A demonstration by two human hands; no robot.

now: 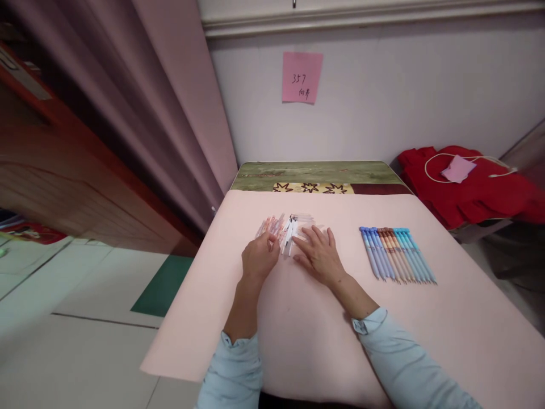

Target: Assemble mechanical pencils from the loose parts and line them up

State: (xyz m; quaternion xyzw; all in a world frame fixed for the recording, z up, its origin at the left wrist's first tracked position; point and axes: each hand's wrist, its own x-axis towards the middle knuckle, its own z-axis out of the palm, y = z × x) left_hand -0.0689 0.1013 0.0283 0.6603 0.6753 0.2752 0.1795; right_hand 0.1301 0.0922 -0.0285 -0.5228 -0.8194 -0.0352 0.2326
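Note:
A loose pile of slim pens lies on the pale pink table cover. Its left part is pinkish printed pens; to their right are white pens with dark ends and pale, translucent-looking sticks. My left hand is at the near edge of the pinkish pens, thumb and fingers pinched together; what they hold is hidden. My right hand lies palm down with fingers spread over the right side of the pile, fingertips close to the white pens. Farther right, mechanical pencils in blue, brown and turquoise lie in a neat row.
The pale pink cover lies over a table with a green wood-look top. A pink note hangs on the wall behind. A purple curtain hangs at left; a red cloth with a white cable is at right.

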